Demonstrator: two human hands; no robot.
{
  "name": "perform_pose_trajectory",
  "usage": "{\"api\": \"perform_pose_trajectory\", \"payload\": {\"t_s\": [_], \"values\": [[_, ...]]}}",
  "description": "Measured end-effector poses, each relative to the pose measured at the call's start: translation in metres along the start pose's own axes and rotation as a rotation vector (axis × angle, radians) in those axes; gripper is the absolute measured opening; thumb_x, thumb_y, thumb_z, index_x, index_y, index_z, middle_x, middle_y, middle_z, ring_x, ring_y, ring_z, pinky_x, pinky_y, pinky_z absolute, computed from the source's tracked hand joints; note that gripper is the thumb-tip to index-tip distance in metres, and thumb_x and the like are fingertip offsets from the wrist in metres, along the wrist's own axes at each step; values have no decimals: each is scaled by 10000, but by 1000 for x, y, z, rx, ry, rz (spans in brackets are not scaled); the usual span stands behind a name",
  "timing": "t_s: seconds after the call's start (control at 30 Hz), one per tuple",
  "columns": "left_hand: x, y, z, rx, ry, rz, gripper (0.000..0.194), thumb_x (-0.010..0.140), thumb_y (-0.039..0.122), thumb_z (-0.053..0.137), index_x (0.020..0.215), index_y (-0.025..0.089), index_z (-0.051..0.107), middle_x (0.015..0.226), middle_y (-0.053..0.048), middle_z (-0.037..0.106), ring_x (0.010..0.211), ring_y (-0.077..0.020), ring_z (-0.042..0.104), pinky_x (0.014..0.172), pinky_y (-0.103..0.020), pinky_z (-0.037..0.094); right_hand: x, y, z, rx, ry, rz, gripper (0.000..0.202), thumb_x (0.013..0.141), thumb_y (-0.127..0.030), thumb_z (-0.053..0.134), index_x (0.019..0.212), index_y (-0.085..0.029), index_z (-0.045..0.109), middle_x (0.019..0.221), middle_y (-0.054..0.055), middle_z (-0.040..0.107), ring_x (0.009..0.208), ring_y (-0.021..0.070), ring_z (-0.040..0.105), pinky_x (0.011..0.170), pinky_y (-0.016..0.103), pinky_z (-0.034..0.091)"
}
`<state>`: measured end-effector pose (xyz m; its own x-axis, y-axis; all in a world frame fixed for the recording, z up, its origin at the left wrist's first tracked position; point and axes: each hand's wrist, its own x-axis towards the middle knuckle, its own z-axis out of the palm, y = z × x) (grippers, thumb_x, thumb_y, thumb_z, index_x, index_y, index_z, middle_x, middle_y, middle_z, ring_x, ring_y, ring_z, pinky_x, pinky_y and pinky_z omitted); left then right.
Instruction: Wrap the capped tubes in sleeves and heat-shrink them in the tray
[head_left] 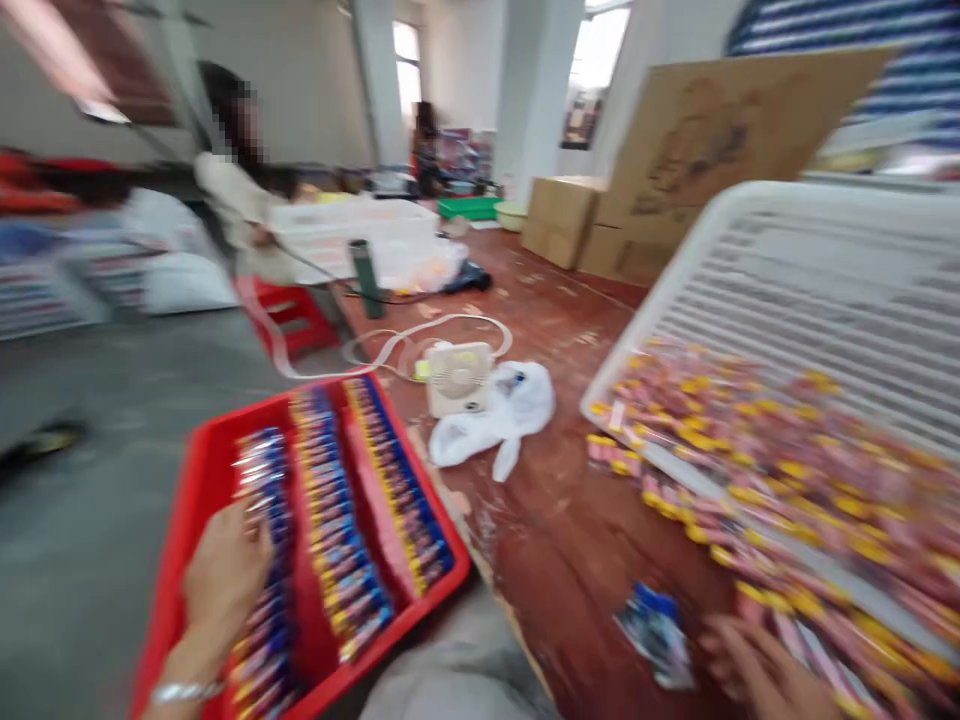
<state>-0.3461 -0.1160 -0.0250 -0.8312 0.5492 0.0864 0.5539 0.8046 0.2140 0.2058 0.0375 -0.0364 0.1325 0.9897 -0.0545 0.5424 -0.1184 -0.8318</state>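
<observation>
Right of the red plastic tray point(180, 500), a crinkled blue-and-clear packet point(654, 632) lies beside the nearer right hand point(761, 665). Both grips are unclear.

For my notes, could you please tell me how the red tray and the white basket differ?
The red tray has plain walls; the white basket is slatted. The tray's pieces lie in neat rows; the basket's are jumbled. Both hold small, partly yellow pieces.
</observation>
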Motion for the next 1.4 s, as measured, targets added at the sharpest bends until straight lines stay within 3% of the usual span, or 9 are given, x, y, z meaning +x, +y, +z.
{"api": "perform_pose_trajectory", "payload": {"t_s": [0.03, 0.1, 0.27, 0.43, 0.67, 0.97, 1.1, 1.27, 1.4], "values": [[-5, 27, 0, -90, 127, 111, 335, 952, 365, 394, 1195, 183, 536, 1133, -110, 620, 1031, -300, 616, 820, -415, 525, -3, 3, -9, -64, -154, 3, 383, 755, -624, 505, 762, -275, 664, 641, 97, 698, 507, 267, 633, 450, 372, 481], [-25, 88, 4, -369, 187, 439, 309, 939, 446, 429, 1145, 261, 568, 1062, -19, 652, 929, -239, 649, 829, -383, 537, -6, 5, -18, -136, -145, 8, 359, 804, -576, 470, 759, -264, 642, 650, 55, 692, 493, 235, 612, 470, 343, 451], [-139, 229, 20, -753, -356, 1272, 185, 969, 234, 463, 1069, 247, 618, 981, -8, 713, 902, -155, 672, 802, -251, 547, -10, -3, -7, -252, -99, -38, 316, 857, -507, 491, 701, -256, 602, 652, 18, 670, 591, 223, 608, 589, 325, 394], [-209, 285, 45, -592, -540, 1674, 278, 952, 128, 463, 1176, 207, 607, 1220, -43, 679, 1117, -187, 617, 1000, -330, 479, -9, -11, 6, -265, -90, -49, 210, 810, -436, 587, 727, -244, 604, 692, 17, 667, 602, 212, 593, 578, 304, 363], [-216, 287, 53, -371, -436, 1829, 363, 980, 184, 440, 1335, 200, 517, 1404, -37, 569, 1228, -234, 516, 1030, -396, 375, -2, -4, 6, -201, -103, -82, 298, 873, -451, 518, 678, -234, 581, 625, -5, 608, 577, 189, 558, 568, 284, 357], [-218, 300, 60, -419, -423, 1795, 301, 979, 184, 446, 1253, 203, 570, 1229, -58, 662, 1086, -236, 540, 938, -387, 376, -14, -10, -26, -160, -107, -185, 407, 946, -441, 462, 633, -229, 613, 682, 18, 580, 646, 207, 553, 624, 310, 357], [-219, 352, 51, -342, -357, 1851, 254, 951, 162, 479, 1169, 202, 604, 1045, -82, 660, 955, -243, 543, 849, -389, 402, -29, -2, -62, 86, 37, -58, 259, 886, -456, 592, 841, -225, 700, 808, 37, 650, 767, 238, 567, 701, 315, 408], [-242, 439, 55, -352, -350, 1981, 183, 930, 161, 520, 1071, 178, 636, 1065, -111, 613, 1039, -260, 524, 852, -375, 418, -44, 13, -93, 396, 195, 135, 295, 740, -475, 769, 686, -199, 682, 637, -19, 570, 625, 177, 472, 568, 267, 364], [-252, 466, 63, -433, -412, 1970, 142, 910, 130, 549, 1001, 167, 652, 1133, -118, 610, 1089, -264, 537, 913, -394, 426, -48, 12, -93, 595, 261, 206, 325, 680, -486, 825, 691, -180, 714, 673, -1, 625, 645, 173, 514, 610, 270, 424]]}}
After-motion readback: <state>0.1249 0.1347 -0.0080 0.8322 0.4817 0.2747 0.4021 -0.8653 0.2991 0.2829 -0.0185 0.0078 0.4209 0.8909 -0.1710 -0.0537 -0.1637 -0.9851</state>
